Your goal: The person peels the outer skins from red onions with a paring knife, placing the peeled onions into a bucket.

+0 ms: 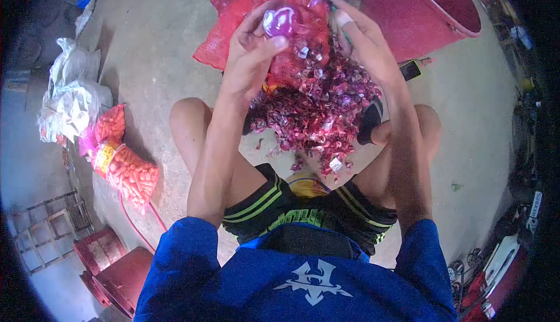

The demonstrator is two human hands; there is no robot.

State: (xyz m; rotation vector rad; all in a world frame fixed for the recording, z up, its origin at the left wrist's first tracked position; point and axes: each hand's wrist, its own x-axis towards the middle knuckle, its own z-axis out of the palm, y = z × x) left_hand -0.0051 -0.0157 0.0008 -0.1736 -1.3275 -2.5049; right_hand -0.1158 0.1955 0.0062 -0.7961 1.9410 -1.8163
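Your left hand (252, 51) grips a peeled onion (282, 20) while your right hand (363, 41), fingers loosely open, hovers over the peel pile (318, 112).

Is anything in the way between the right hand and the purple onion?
Nothing visible is. The left hand grips the onion from one side, and the right hand is just beside it, over the red mesh sack and the heap of peels.

Dim daylight, fisheye edges, dark corners
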